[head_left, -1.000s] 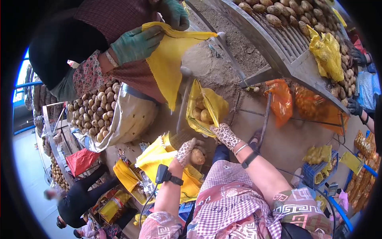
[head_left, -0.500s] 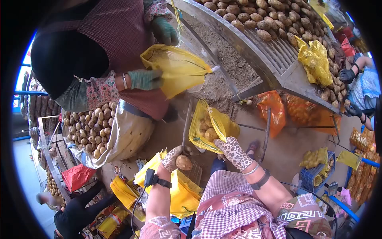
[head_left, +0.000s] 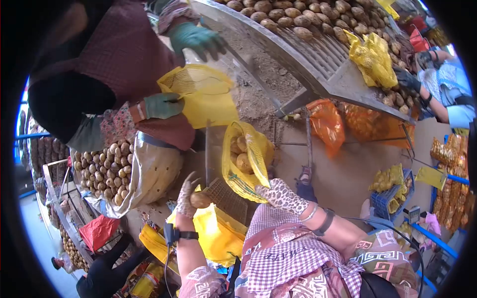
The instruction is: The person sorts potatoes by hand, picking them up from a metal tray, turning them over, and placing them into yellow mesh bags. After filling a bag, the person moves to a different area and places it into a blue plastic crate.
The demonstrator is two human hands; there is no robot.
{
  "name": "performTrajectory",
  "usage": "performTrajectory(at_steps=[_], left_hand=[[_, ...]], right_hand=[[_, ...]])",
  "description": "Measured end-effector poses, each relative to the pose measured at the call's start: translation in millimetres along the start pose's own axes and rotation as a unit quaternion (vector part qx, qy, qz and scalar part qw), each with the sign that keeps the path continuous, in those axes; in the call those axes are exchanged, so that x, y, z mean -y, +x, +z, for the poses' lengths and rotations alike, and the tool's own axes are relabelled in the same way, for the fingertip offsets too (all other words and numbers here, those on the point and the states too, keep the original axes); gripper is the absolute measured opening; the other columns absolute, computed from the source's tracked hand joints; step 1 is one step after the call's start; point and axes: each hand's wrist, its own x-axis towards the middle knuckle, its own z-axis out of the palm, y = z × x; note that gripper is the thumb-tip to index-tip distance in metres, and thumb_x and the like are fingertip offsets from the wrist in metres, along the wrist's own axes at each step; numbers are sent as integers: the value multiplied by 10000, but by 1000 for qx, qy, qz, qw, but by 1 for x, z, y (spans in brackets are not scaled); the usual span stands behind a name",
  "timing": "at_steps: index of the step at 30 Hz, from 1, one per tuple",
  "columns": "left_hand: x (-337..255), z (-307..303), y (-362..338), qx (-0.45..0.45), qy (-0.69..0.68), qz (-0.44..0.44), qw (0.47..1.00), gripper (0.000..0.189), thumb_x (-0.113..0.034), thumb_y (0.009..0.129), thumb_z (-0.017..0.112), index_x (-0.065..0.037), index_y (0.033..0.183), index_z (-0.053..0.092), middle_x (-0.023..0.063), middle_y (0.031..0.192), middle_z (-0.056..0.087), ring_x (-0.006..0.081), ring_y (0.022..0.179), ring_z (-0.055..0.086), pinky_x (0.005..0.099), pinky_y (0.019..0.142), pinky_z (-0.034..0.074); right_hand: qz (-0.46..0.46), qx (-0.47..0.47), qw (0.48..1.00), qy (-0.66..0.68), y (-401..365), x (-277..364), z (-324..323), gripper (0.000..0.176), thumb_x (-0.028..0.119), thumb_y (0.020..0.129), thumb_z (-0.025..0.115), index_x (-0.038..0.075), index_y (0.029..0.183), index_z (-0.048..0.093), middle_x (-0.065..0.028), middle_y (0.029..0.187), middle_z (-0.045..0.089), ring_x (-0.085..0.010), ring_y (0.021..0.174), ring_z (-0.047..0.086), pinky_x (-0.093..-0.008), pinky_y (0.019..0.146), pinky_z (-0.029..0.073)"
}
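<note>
My left hand, in a spotted glove, has a potato against its palm side. Some of its fingers stretch upward; the thumb is hidden. A spotted glove also covers my right hand, which is closed on the near rim of a yellow mesh bag. The bag's mouth gapes, with several potatoes inside. Left of this bag, yellow folded mesh bags lie by my lap, below my left hand.
A co-worker's gloved hand holds another yellow bag; their other hand is raised. A white sack of potatoes stands at left. The metal sorting table bears potatoes, with another person's gloved hand at right.
My left hand has swung left and turned fingers-up with the potato. My right hand and its bag shifted slightly left and down. The co-worker's upper hand has opened away from their bag.
</note>
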Motion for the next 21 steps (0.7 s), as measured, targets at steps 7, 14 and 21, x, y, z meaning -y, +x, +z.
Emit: performTrajectory(at_steps=[7,14,21], left_hand=[[75,-24,-48,-58,-273,-34,960,432,-510,931,491,-143,1116,625,64,1003,687,240,812,667,389,644,559],[116,45,-55,103,-102,-201,969,411,-485,925,509,-122,1076,630,39,934,613,223,879,581,414,676,513],[107,87,-1,180,225,-304,908,375,-366,853,620,-38,1033,623,128,923,656,295,861,632,461,806,523]], right_hand=[[-79,59,960,-261,-7,-23,2,440,388,901,522,-22,915,681,-248,865,661,-377,846,648,-458,782,497],[-107,-30,965,-237,-19,-156,-28,351,326,851,578,-6,832,691,-207,765,663,-372,736,650,-454,702,509],[7,-176,982,-72,-20,-266,-51,431,394,868,557,-14,899,691,-222,856,676,-362,853,660,-441,817,493]])
